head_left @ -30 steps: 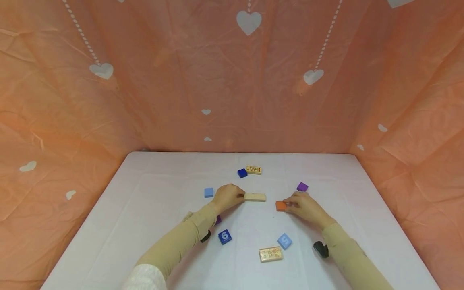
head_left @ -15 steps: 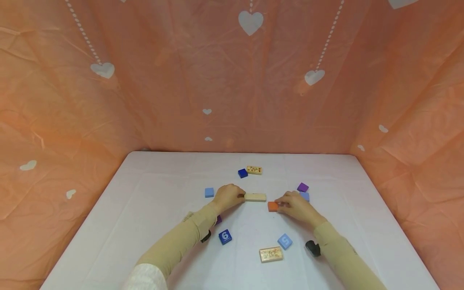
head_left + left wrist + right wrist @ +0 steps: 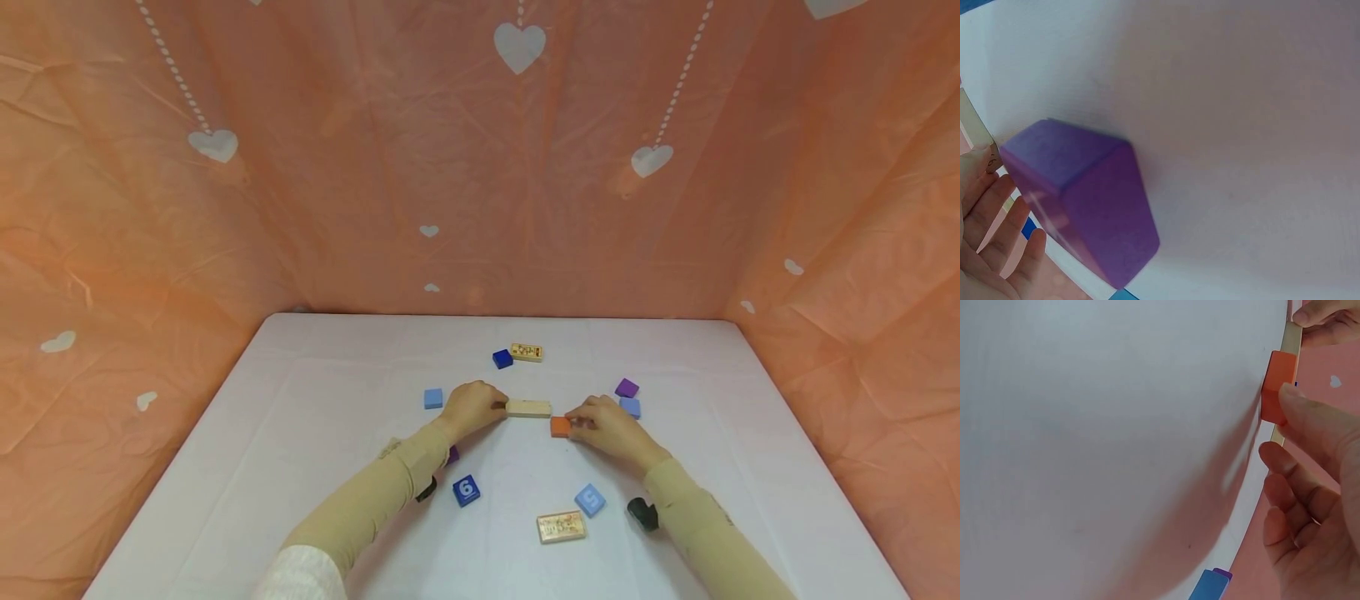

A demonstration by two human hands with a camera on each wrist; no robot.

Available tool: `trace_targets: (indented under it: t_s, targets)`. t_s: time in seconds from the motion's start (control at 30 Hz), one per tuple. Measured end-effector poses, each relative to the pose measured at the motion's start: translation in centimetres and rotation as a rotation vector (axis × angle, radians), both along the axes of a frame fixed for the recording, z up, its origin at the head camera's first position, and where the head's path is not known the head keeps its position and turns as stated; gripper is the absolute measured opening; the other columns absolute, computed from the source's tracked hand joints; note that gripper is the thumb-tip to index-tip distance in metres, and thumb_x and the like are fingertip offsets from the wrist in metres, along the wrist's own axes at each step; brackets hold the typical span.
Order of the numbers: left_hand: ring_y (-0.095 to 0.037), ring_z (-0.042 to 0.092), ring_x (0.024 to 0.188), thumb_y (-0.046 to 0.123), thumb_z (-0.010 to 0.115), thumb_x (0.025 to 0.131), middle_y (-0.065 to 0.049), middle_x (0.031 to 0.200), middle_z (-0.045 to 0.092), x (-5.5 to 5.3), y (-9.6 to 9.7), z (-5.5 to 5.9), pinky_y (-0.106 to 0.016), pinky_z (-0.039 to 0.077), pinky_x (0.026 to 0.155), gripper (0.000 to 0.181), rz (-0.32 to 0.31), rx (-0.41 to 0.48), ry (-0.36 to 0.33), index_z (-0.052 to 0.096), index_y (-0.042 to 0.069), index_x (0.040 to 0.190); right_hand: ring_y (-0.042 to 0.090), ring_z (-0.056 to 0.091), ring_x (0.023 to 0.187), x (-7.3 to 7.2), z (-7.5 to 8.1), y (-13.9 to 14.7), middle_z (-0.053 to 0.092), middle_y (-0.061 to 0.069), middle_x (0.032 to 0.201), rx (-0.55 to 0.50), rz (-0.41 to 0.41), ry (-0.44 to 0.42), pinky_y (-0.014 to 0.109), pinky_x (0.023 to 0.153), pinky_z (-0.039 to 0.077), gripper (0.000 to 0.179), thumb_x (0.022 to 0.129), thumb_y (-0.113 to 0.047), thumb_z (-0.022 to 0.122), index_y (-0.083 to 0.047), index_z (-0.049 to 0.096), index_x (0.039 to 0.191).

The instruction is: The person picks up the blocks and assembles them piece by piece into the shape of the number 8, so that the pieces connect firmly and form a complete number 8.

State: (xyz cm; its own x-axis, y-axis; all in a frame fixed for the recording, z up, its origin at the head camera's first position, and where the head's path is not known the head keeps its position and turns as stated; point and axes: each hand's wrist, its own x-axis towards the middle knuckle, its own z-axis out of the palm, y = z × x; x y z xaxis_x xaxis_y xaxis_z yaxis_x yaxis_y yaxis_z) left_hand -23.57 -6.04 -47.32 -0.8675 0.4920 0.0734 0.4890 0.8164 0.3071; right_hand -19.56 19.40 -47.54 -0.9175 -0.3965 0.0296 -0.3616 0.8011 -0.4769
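Note:
My left hand (image 3: 471,410) pinches the left end of a long pale wooden block (image 3: 529,409) that lies crosswise on the white table. In the left wrist view, thumb and forefinger meet at that block's end. Between thumb and fingers, my right hand (image 3: 613,431) holds an orange block (image 3: 560,427) just in front of the wooden block's right end. Whether the two blocks touch, I cannot tell. A purple block (image 3: 1091,200) looms large in the left wrist view; the left forearm mostly hides it in the head view.
Behind the hands lie a dark blue block (image 3: 502,359) and a printed wooden tile (image 3: 527,352). Light blue (image 3: 432,399), purple (image 3: 627,387) and periwinkle (image 3: 630,407) blocks flank them. Nearer are a blue 6 block (image 3: 467,491), light blue 5 block (image 3: 590,500) and another tile (image 3: 561,527).
My right hand has slid the orange block leftward, up to the wooden block's right end, uncovering the periwinkle block behind it. The left hand and the wooden block have stayed put.

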Motion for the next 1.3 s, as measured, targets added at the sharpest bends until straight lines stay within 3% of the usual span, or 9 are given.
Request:
trace_targets:
  t_s: [0.4,0.67,1.3]
  targets:
    - [-0.017,0.067,0.089,0.025,0.070,0.082,-0.002,0.096,0.073,-0.10,-0.02,-0.09,-0.030,0.051,0.079,0.023,-0.012,-0.017,0.023,0.073,0.013,0.102,0.011,0.048,0.088,0.03,0.07,-0.42,0.061,-0.006,0.092,0.022,-0.025,-0.022,0.032,0.081,0.046,0.027,0.084,-0.026,0.067,-0.014,0.068,0.109]
    - [-0.017,0.067,0.089,0.025,0.069,0.082,-0.002,0.096,0.073,-0.09,-0.03,-0.11,-0.030,0.052,0.079,0.023,-0.016,-0.019,0.035,0.073,0.013,0.101,0.009,0.048,0.085,0.06,0.00,-0.25,0.060,-0.007,0.088,0.031,0.013,0.036,0.028,0.075,0.045,0.027,0.084,-0.025,0.067,-0.013,0.069,0.108]
    - [-0.017,0.067,0.088,0.026,0.069,0.082,-0.001,0.095,0.073,-0.15,-0.14,-0.16,-0.030,0.051,0.078,0.022,-0.026,-0.020,0.046,0.073,0.014,0.101,0.009,0.048,0.083,-0.03,0.05,-0.25,0.060,-0.006,0.088,0.027,0.008,0.036,0.025,0.073,0.045,0.027,0.083,-0.024,0.068,-0.012,0.069,0.108]
